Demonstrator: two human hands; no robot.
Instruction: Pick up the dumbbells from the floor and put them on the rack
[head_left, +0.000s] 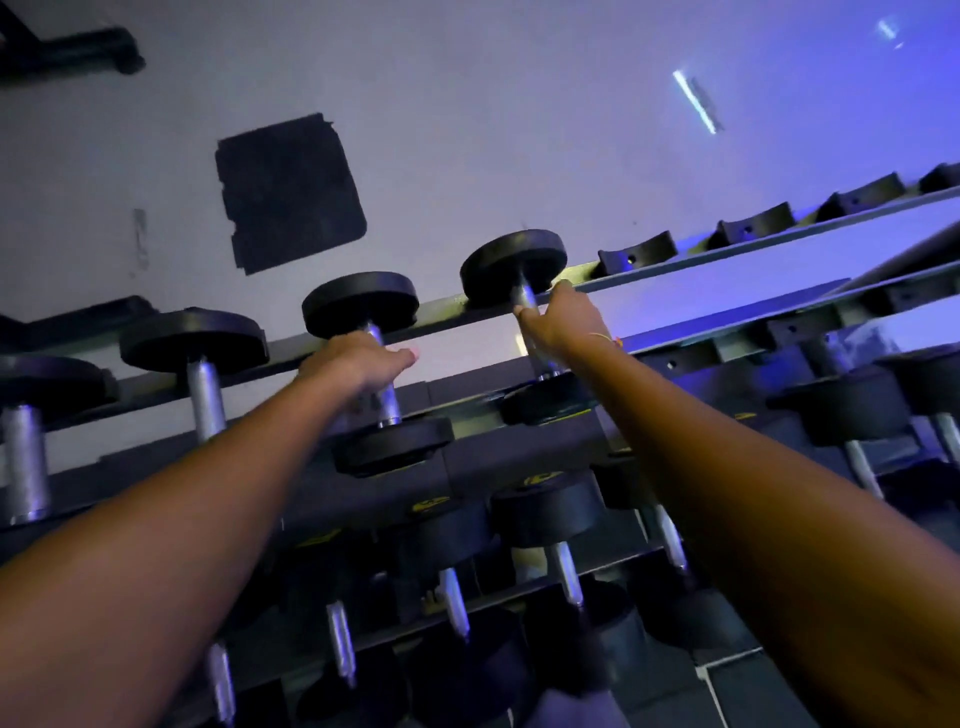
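Note:
Two black dumbbells with chrome handles lie across the top tier of the grey metal rack (701, 260). My left hand (353, 364) grips the handle of the left dumbbell (361, 304), whose near head rests on the front rail. My right hand (563, 317) grips the handle of the right dumbbell (514, 267), one slot further right. Both arms stretch forward and up to the top tier.
Two more dumbbells (195, 340) sit to the left on the same tier. Several empty black cradles (639, 253) follow to the right. Lower tiers hold several dumbbells (545, 506). A white wall with a black pad (288, 192) stands behind the rack.

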